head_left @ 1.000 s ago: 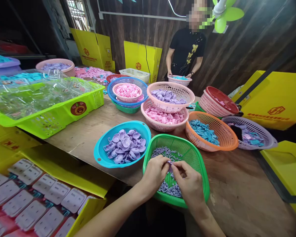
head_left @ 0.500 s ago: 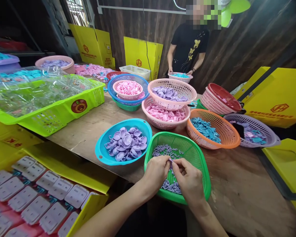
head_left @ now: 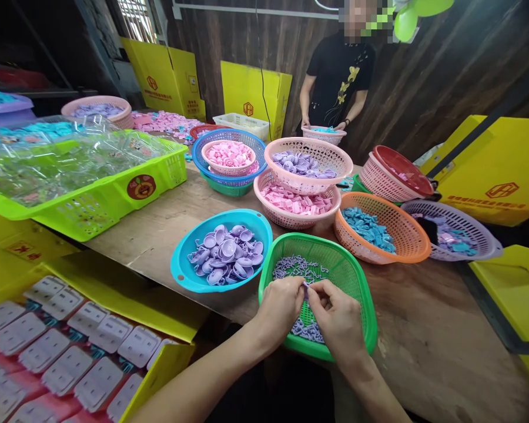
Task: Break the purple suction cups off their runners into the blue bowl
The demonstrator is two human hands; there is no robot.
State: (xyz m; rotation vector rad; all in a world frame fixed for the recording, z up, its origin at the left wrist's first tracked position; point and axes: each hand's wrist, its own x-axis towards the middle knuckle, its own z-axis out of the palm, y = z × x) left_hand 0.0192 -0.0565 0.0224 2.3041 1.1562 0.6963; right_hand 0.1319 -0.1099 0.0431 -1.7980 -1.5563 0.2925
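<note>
The left hand [head_left: 280, 306] and right hand [head_left: 340, 314], both pinched closed, hold 1 small purple piece [head_left: 306, 286] over the near green basket [head_left: 355, 276]; a slackened pinch could drop it among the purple hooks [head_left: 297, 268].

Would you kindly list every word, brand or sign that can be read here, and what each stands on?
"JFH": on the middle yellow box at the back.
Left rear yellow box: red print, too blurred to read.
Large yellow box on the right: red print, too blurred to read.
Yellow box below the lime-green crate: red marks, too blurred to read.
</note>
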